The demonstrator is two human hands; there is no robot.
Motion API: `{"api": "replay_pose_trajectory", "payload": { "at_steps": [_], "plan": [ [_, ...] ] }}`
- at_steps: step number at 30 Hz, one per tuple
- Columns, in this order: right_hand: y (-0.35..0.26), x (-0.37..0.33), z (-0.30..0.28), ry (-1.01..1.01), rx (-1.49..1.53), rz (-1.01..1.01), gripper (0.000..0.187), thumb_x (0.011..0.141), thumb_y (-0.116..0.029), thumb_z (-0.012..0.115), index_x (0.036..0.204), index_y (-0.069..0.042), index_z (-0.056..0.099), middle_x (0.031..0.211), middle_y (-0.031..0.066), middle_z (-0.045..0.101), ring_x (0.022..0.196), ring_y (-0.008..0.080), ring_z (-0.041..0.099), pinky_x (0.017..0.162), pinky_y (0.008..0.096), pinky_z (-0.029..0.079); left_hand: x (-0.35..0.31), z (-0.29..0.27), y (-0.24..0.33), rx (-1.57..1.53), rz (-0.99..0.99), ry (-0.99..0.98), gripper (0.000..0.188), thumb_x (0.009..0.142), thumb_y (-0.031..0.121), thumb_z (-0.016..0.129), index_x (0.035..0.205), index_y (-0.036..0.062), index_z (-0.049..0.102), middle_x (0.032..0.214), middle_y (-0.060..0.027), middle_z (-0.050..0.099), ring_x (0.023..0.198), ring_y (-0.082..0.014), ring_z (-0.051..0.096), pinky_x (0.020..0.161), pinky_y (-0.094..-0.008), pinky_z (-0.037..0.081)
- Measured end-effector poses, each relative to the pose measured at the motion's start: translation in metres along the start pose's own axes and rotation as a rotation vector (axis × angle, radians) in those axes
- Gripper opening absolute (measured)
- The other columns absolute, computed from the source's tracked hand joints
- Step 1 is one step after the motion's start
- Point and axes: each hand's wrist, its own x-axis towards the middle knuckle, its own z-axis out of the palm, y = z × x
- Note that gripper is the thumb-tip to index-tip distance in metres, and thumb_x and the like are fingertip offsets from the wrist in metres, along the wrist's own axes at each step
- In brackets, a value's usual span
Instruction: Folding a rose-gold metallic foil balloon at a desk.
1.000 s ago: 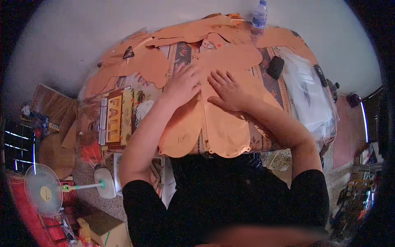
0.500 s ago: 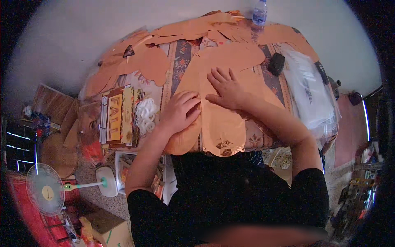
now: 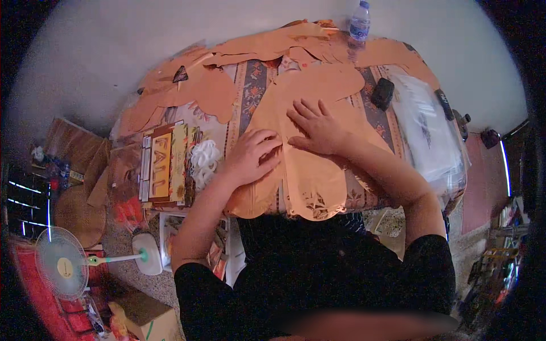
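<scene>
Sliding back toward the body, the left hand (image 3: 253, 156) is now resting lower on the orange foil balloon (image 3: 310, 142), while the right hand (image 3: 318, 126) is staying put farther up. Both hands are lying flat with fingers spread, pressing the balloon down and pinching nothing. It is lying deflated across the patterned table (image 3: 375, 122), its lower end hanging over the near edge. More orange sheets (image 3: 199, 91) are lying to the left, and 1 water bottle (image 3: 359, 21) is standing at the far edge.

Tablecloth (image 3: 254, 94) perhaps mostly under cutouts (image 3: 307, 165)
</scene>
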Motion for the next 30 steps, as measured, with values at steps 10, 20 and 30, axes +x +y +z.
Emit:
{"api": "replay_pose_trajectory", "payload": {
  "at_steps": [10,20,30],
  "plan": [
    [0.000,0.002,0.001,0.016,-0.036,-0.034,0.075,0.087,-0.055,0.050,0.142,-0.006,0.034,0.148,0.0213,0.029,0.139,0.0364,0.024,0.111,0.0588,0.014,0.005,-0.006,-0.002,-0.047,-0.029,-0.038,0.037,0.079,0.019,0.070,0.113,0.0051,0.062,0.124,-0.0123,0.056,0.116,-0.0313,0.052,0.100,-0.0396,0.041],
    [0.002,0.002,0.007,-0.007,-0.047,-0.011,0.076,0.087,-0.055,0.049,0.143,-0.006,0.033,0.150,0.0202,0.027,0.141,0.0359,0.020,0.112,0.0578,0.011,0.011,-0.012,0.059,-0.135,0.040,0.102,0.033,0.080,0.018,0.067,0.110,0.0056,0.061,0.110,-0.0121,0.062,0.102,-0.0318,0.058,0.089,-0.0408,0.046],
    [0.003,-0.001,0.009,0.031,0.020,-0.015,0.075,0.088,-0.054,0.048,0.143,-0.005,0.032,0.150,0.0205,0.026,0.141,0.0365,0.019,0.112,0.0571,0.009,-0.002,-0.064,0.152,-0.429,0.746,0.422,0.047,0.077,0.005,0.066,0.117,0.0239,0.052,0.098,-0.0120,0.062,0.071,-0.0238,0.062,0.061,-0.0356,0.053]
  ]
}}
